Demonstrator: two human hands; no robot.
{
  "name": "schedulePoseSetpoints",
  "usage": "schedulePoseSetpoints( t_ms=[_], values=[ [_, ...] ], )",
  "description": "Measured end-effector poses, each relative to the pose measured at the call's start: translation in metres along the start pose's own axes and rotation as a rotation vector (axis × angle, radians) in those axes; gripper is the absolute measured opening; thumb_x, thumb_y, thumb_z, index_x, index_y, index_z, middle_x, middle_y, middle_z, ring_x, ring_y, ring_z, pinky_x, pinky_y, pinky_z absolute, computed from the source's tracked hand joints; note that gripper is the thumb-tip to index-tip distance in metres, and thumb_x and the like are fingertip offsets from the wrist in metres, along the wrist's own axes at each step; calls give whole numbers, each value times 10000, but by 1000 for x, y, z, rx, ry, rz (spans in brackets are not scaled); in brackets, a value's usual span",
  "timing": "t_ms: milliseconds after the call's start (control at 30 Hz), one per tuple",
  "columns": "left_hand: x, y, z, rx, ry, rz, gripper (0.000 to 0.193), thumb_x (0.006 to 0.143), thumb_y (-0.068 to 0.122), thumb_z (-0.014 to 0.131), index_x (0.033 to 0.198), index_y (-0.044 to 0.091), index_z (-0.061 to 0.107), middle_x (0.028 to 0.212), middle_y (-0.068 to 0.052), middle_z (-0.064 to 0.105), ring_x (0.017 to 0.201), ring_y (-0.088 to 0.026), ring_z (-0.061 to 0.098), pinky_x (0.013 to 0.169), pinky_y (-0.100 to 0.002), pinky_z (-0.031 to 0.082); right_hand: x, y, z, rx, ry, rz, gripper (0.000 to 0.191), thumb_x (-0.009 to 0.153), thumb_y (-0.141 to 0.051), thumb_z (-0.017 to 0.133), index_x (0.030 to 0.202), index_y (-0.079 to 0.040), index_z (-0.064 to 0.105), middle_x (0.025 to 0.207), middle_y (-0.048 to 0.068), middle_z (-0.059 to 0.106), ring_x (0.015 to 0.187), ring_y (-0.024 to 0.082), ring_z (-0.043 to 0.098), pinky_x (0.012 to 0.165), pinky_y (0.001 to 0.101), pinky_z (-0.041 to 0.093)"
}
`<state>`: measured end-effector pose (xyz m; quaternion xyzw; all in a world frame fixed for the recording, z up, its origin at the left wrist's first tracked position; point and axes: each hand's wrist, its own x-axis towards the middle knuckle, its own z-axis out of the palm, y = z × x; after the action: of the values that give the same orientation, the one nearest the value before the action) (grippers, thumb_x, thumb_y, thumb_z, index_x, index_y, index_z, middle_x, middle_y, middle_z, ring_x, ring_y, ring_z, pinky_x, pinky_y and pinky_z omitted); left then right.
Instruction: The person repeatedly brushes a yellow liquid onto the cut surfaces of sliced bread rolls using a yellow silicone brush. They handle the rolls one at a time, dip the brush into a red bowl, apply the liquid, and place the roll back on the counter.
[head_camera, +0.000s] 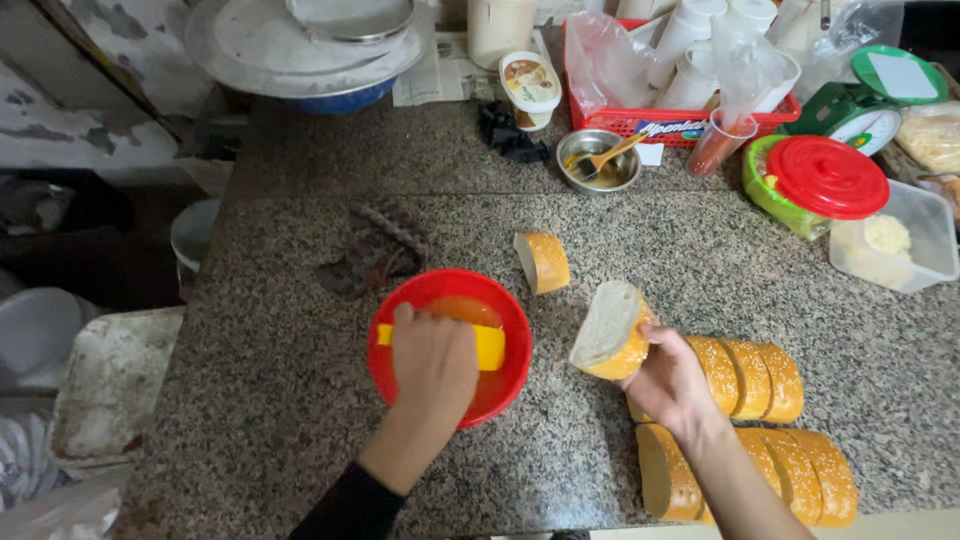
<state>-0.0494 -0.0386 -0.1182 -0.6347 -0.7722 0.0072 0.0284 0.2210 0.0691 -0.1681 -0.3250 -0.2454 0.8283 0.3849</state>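
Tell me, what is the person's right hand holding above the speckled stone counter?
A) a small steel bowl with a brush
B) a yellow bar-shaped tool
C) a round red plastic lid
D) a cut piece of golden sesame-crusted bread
D: the right hand grips a cut piece of golden sesame-crusted bread with its white crumb facing up, while the left hand rests on the yellow tool over the round red plastic bowl.

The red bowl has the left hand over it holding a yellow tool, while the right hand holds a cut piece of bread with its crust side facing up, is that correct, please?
Not quite: the head view shows the bread piece in the right hand with its white cut face up, not its crust. The left hand does hold the yellow tool over the red bowl.
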Motion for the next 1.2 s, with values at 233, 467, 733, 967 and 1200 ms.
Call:
schedulePoseSetpoints(
  t_ms=[233,467,733,967,1200],
  values=[
    [22,23,18,-41,-105,-20,222,905,153,611,784,194,794,790,-91,758,791,-228,725,969,-473,389,-9,10,31,49,418,163,672,990,-623,298,1387,-168,593,1352,64,667,1229,261,622,1072,500,442],
    [1,11,11,-97,26,-50,188,870,174,646,729,180,770,742,-88,742,775,-242,710,894,-466,408,4,24,10,140,285,157,593,1035,-573,345,1293,-126,638,1195,141,700,1094,325,670,972,489,541],
    [-20,-14,-19,-315,49,-180,213,903,295,648,797,142,751,694,-81,713,703,-286,689,885,-474,406,9,26,15,129,252,208,623,1028,-626,322,1230,-121,626,1059,119,678,1016,351,658,911,552,573],
    [-33,-18,-65,-491,443,41,226,844,288,725,995,122,752,854,-33,734,851,-247,664,824,-466,379,2,10,50,7,315,188,635,996,-634,304,1358,-214,615,1311,39,680,1201,283,627,1034,582,475],
    [-13,39,-84,-148,771,294,197,877,149,689,1060,101,744,1043,-7,704,1001,-209,621,925,-446,378,-12,5,45,-9,249,131,648,979,-623,345,1347,-175,634,1302,56,710,1192,249,657,1042,542,483]
  ],
)
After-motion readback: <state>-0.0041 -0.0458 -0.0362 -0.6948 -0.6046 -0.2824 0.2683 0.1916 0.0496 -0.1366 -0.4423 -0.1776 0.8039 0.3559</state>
